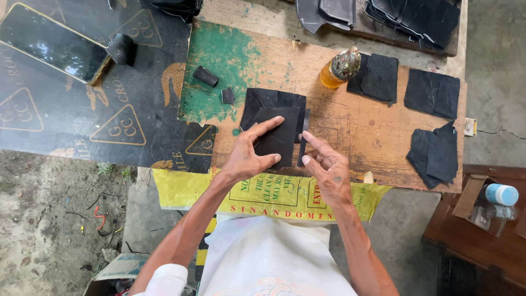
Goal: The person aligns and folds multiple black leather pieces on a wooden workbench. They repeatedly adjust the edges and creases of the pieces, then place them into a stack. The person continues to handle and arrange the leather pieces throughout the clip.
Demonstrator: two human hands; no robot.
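My left hand (249, 153) presses on a black sheet piece (279, 134) that lies on a larger black piece (263, 100) on the wooden work board (350, 126); forefinger and thumb pinch its left edge. My right hand (327, 167) sits just to the right, its fingertips on a narrow dark strip (303, 143) along the piece's right edge. Both hands rest near the board's front edge.
An amber bottle (339, 68) lies behind the hands. Black cut pieces (433, 93) and a stack (435, 153) lie on the right. Two small black blocks (206, 76) rest on green paint. A phone (52, 43) lies far left on a black board. A yellow sack (274, 197) hangs in front.
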